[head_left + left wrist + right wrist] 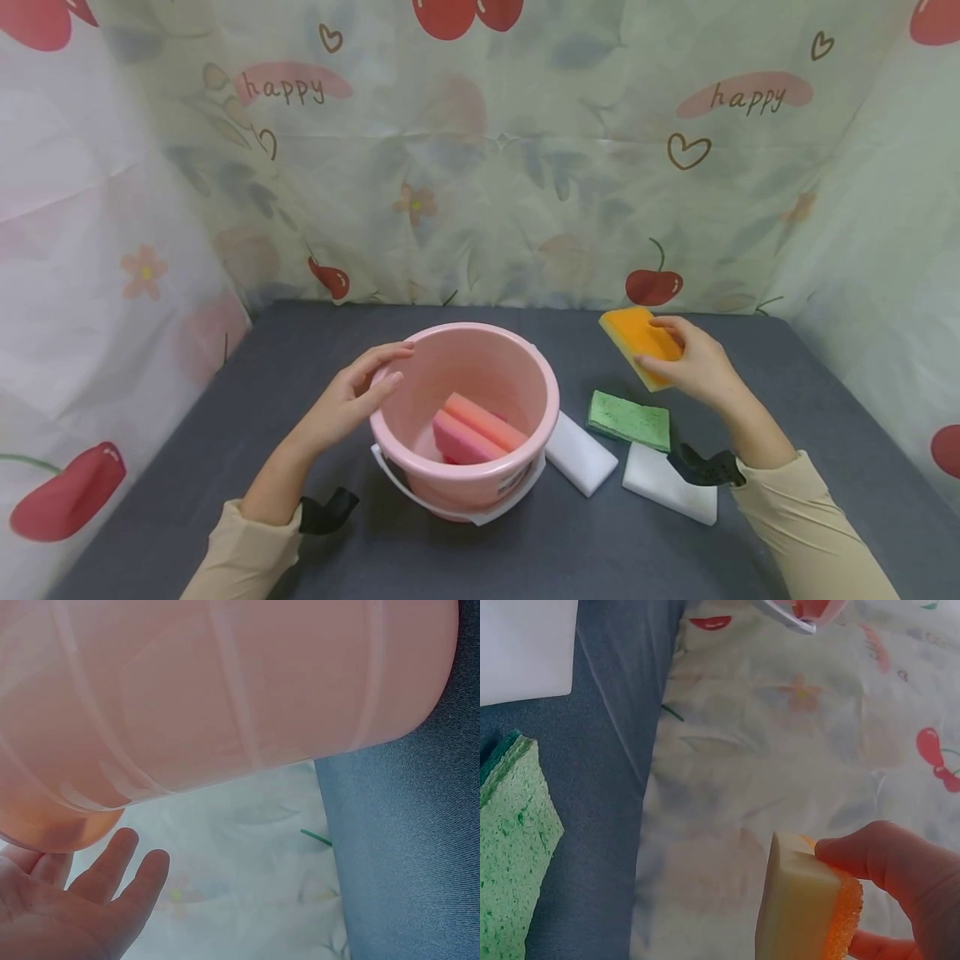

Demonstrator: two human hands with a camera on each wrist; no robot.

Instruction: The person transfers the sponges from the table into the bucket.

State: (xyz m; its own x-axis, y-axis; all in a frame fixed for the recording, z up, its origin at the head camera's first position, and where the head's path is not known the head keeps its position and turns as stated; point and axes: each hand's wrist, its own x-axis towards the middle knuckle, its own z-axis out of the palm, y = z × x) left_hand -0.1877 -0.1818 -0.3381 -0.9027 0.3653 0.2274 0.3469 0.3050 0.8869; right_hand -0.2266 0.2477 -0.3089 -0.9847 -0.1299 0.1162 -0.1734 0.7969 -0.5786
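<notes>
My right hand (pixel 701 362) pinches an orange and pale yellow sponge (pixel 637 337), lifted above the table to the right of the bucket. In the right wrist view the thumb presses on the orange side of this sponge (pixel 799 907). The left hand (pixel 345 404) rests at the left rim of a pink bucket (pixel 465 332), its fingers fairly straight. Outside the bucket's wall (pixel 247 682), two fingertips (pixel 154 870) show in the left wrist view. Inside the bucket lie a pink sponge (pixel 461 442) and an orange-pink one (pixel 483 418); whatever is beneath them is mostly hidden.
A green sponge (pixel 628 419) lies right of the bucket on the dark table (pixel 570 558). Two white sponge blocks (pixel 581 454) lie near it, the right one partly behind the wrist strap (pixel 705 465). Printed curtains (pixel 495 183) stand at the back and sides.
</notes>
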